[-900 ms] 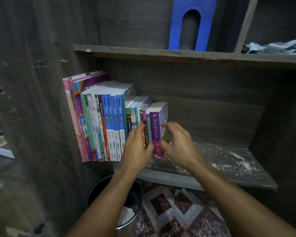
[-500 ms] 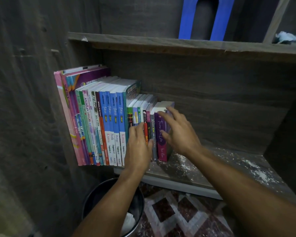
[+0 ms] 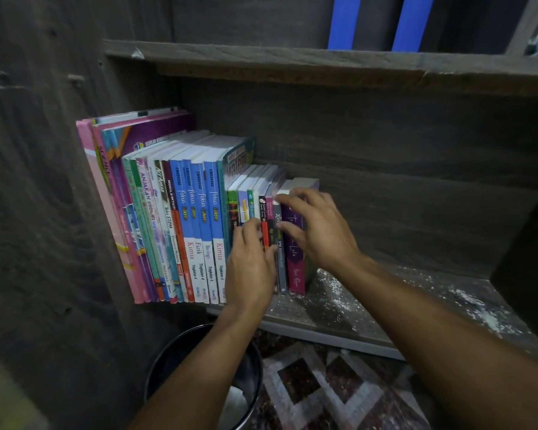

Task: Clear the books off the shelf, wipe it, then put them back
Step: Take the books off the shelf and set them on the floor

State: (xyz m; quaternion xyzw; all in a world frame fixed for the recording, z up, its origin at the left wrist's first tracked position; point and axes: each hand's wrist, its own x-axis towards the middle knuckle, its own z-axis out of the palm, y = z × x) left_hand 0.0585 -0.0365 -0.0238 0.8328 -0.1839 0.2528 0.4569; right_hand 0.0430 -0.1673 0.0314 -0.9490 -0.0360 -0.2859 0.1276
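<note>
- Head view: a row of upright books (image 3: 199, 218) stands at the left end of a dark wooden shelf (image 3: 385, 308), packed against the left side panel (image 3: 44, 181).
- Tall pink and purple workbooks are at the far left of the row, then blue "fokus" volumes, then shorter thin paperbacks. A purple book (image 3: 294, 268) closes the row on the right.
- The left hand (image 3: 250, 265) lies flat on the spines of the thin paperbacks, fingers fairly straight and pressing, thumb reaching right towards a grey spine. It hides the lower part of those spines.
- The right hand (image 3: 317, 231) is curled over the near top corner of the purple book, fingertips on its page edge and thumb against its spine, covering most of the title.
- White dust and flakes (image 3: 466, 302) cover the bare board right of the books.
- An upper shelf (image 3: 323, 62) carries a blue plastic object (image 3: 343, 23).
- A black bin (image 3: 174, 361) holding pale scraps sits on the patterned floor (image 3: 339, 392) below, partly hidden by the left forearm.
</note>
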